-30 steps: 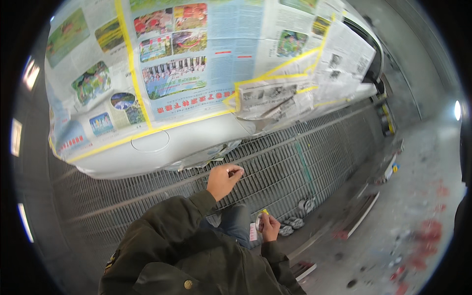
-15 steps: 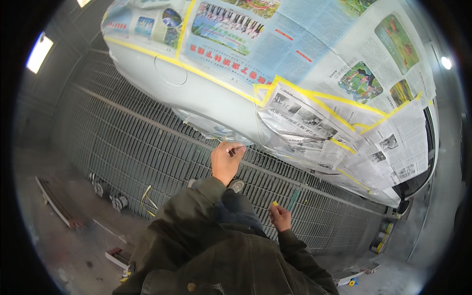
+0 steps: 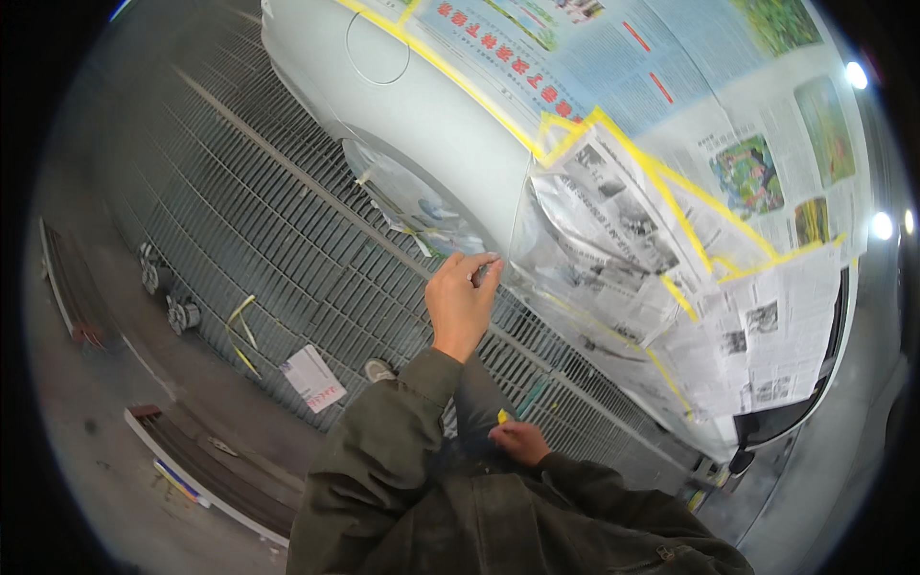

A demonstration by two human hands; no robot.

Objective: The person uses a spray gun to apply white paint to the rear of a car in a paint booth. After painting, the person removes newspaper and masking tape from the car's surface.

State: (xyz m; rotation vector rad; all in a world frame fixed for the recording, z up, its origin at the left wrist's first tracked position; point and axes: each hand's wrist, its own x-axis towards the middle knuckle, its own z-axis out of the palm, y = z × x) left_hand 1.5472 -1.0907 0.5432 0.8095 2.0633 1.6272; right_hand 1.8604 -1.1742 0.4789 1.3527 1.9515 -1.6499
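Observation:
My left hand (image 3: 460,305) is raised in front of a pale grey car body panel (image 3: 436,120), close to the lower rear end of the wheel arch. Its thumb and fingers are pinched together; whatever is between them is too small to make out. Lower down, my right hand (image 3: 522,442) closes on a small piece of yellow tape (image 3: 504,417), held near my leg. Paper and film cover the wheel (image 3: 407,192). Newspaper sheets (image 3: 613,196), edged with yellow masking tape (image 3: 479,94), cover much of the car.
I stand on a slatted metal floor grating (image 3: 278,225). A printed white sheet (image 3: 313,378) and a loose yellow strip (image 3: 240,335) lie on it. Metal pieces (image 3: 182,314) sit at the left, near long brown channels (image 3: 206,470). The car's mirror (image 3: 741,463) sticks out at lower right.
The view has turned and shifted, bringing the wheel arch closer and the printed sheet into sight. My left hand stays pinched by the arch; my right has come nearer to my leg.

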